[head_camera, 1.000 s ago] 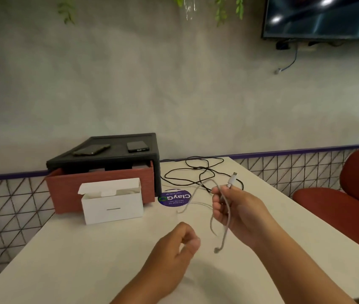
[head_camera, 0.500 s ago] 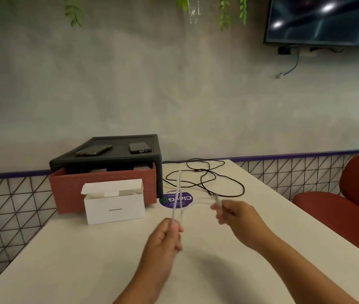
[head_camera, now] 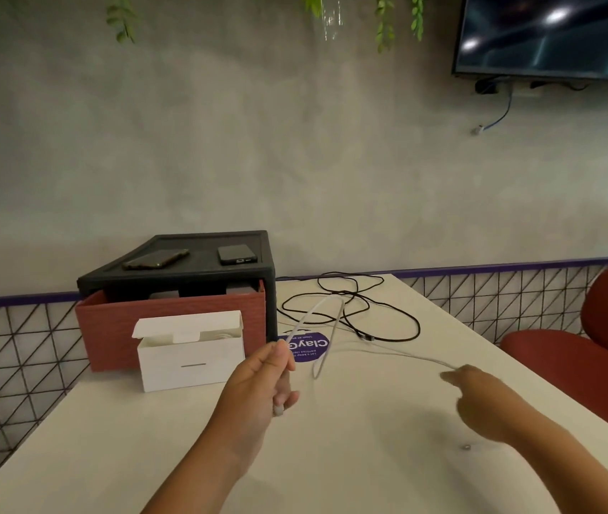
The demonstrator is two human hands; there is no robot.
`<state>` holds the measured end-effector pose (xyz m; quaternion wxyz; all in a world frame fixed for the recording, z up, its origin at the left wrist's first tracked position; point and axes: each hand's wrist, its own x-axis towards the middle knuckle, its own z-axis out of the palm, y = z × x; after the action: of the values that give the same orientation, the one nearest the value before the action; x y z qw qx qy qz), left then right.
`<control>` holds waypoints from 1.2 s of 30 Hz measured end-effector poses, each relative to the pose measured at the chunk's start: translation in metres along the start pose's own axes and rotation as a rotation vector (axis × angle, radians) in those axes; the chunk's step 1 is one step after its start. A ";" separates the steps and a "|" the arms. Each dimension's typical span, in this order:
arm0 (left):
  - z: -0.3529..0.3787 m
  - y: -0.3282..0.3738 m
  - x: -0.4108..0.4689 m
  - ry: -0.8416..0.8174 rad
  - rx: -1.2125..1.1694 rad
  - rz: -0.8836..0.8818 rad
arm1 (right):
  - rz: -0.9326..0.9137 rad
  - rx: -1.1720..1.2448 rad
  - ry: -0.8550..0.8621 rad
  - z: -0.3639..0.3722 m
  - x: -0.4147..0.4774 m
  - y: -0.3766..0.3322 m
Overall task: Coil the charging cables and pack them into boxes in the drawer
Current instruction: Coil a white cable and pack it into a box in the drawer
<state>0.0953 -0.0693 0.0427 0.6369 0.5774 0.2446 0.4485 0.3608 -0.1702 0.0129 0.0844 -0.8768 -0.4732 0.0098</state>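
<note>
The white charging cable (head_camera: 326,330) sits at the centre of the frame, a narrow loop of it rising up and back over the purple round sticker (head_camera: 308,346) on the desk (head_camera: 169,450), with a thin run trailing right toward the right hand (head_camera: 480,396). The left hand (head_camera: 269,376) is closed around the cable — thumb and fingers pinched at the loop's base, wrist cocked upward, and a light plug end seems to peek out under the curled fingers. The right hand reaches low over the desk at lower right, forefinger stretched toward the cable's thin run; it is blurred, so I cannot tell whether it grips the strand or only touches it. Half a second ago the two hands were close together near the middle with the loop standing upright between them; now the right hand has swept out to the right and the cable is drawn longer across the desk. Behind the loop lies a tangled black cable (head_camera: 354,309), apart from both hands. Left of centre an open white box (head_camera: 191,356) stands just in front of the pulled-out red drawer (head_camera: 172,328), which sits in a black cabinet (head_camera: 180,276) carrying two phones (head_camera: 237,254) on top.
</note>
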 end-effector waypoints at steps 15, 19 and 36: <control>-0.008 0.064 0.071 -0.169 -0.348 0.116 | -0.421 1.255 -0.035 -0.020 0.062 -0.189; -0.028 0.064 0.105 -0.045 -0.255 0.290 | -0.555 0.942 -0.094 -0.025 0.075 -0.203; -0.042 0.026 0.128 0.164 0.697 0.806 | -0.653 0.255 -0.358 -0.082 0.051 -0.204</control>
<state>0.1144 0.0597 0.0852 0.1641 0.7657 0.1869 0.5932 0.2279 -0.0298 0.1290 0.1075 -0.6469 -0.7297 0.1937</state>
